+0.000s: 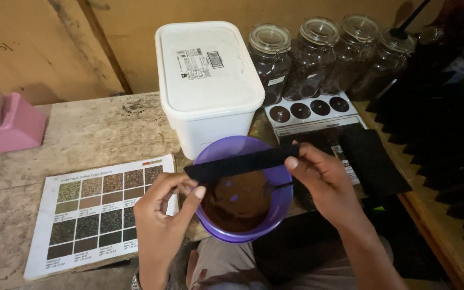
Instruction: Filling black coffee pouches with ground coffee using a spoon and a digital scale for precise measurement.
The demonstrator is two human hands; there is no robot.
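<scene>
My left hand [163, 215] and my right hand [320, 180] each grip one end of a flat black strip [240, 162], holding it level across a purple bowl [277, 207]. The bowl holds brown ground powder [237, 201] and sits at the near edge of the worn table, over my lap. My left fingers pinch the strip's left end by the bowl's rim. My right thumb presses the strip's right end, and a thin dark stick pokes out under that hand toward the powder.
A printed colour chart [95, 212] of brown swatches lies left of the bowl. Behind it stands a white lidded tub [208, 80]. Several glass jars [318, 56] of dark beans line the wall, above a card with dark discs [310, 110]. A pink object [12, 129] sits far left.
</scene>
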